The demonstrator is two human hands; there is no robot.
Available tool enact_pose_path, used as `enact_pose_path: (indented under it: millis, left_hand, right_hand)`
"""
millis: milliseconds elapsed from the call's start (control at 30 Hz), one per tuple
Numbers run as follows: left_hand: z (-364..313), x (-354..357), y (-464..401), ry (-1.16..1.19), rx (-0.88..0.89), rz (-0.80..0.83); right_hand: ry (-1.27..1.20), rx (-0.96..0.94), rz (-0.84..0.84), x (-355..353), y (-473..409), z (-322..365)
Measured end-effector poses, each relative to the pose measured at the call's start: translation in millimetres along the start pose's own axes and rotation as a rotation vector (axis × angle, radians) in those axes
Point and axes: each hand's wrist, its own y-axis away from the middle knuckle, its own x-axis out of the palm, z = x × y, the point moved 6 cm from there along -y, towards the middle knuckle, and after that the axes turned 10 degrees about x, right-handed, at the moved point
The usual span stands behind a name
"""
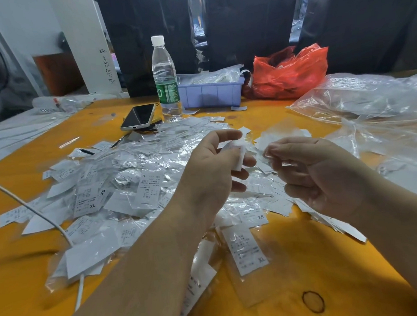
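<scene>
1. We're looking at both hands held up over the table [301,268], just above a pile [132,174] of white size tags & little clear bags.
2. Left hand [215,167]: palm turned to the right, thumb on top, fingers curled in. It pinches a white tag [238,158] btwn thumb and the top fingers. The tag hangs roughly upright and pokes out past the fingertips. The lower fingers are curled and don't touch the tag.
3. Right hand [319,170]: fingers curled too, thumb + index fingertips pressed together on the edge of a small clear bag [270,139]. The bag is blurry, so we can't tell which end is the mouth. A white scrap shows inside the curl of the fingers, can't tell what it is.
4. Tag and bag sit just beside each other in the gap btwn the two hands, both in the air. Whether they touch, can't tell.
5. Neither hand rests on the table; both forearms come in from the bottom edge.
6. Near the left wrist one bagged XL tag [247,250] lies flat on the table, apart from the main pile.
7. Other stuff:
   - a water bottle [165,81] upright at the back
   - a phone [138,116] propped up just left of the bottle
   - a purple bin [210,94] right of the bottle
   - a red bag [292,72] next to the bin
   - big clear bags [366,98] heaped at far right
   - a white cable [32,206] running in from the left and over the pile's edge
</scene>
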Motion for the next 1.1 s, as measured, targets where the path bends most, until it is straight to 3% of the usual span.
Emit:
enact_pose_path:
  millis: [333, 767, 1100]
  left_hand:
    - [4, 2, 1, -0.082, -0.074, 0.043]
    - [5, 13, 7, -0.256, -0.037, 0.243]
    - [5, 14, 6, -0.104, -0.122, 0.209]
  right_hand:
    - [-0.016, -0.049, -0.098, -6, 2, 5]
    - [-0.020, -0.070, -0.118, -6, 3, 7]
    - [0.003, -0.056, -0.065, -4, 4, 7]
